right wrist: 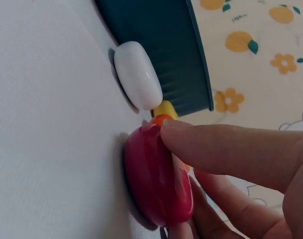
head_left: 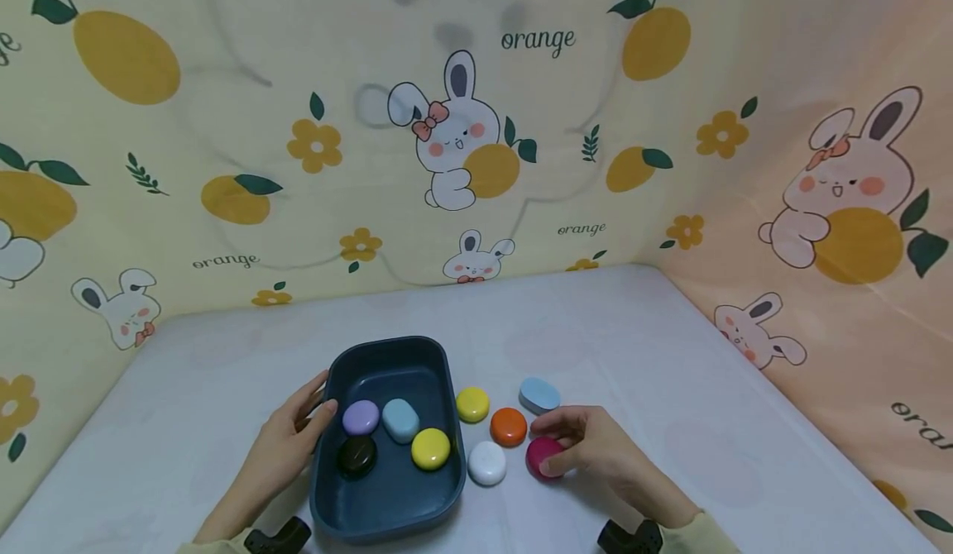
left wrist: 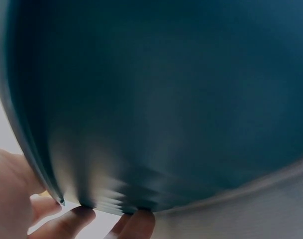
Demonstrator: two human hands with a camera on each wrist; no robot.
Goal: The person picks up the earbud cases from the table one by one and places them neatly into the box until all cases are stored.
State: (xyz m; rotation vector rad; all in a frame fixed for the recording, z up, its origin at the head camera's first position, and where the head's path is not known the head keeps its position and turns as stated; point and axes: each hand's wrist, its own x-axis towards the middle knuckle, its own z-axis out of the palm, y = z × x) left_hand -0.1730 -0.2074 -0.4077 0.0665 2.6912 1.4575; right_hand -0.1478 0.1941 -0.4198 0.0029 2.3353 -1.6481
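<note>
A dark blue rectangular tray stands before me, holding a purple disc, a light blue disc, a yellow disc and a black disc, all smooth and rounded. My left hand holds the tray's left edge, thumb at the rim; in the left wrist view several fingertips touch its outside. On the table to the right, my right hand pinches a magenta disc between thumb and fingers. The disc appears to rest on the cloth, slightly tilted.
Right of the tray lie a yellow disc, an orange disc, a white disc and a light blue disc. A white cloth covers the table. Printed fabric hangs behind and along the sides.
</note>
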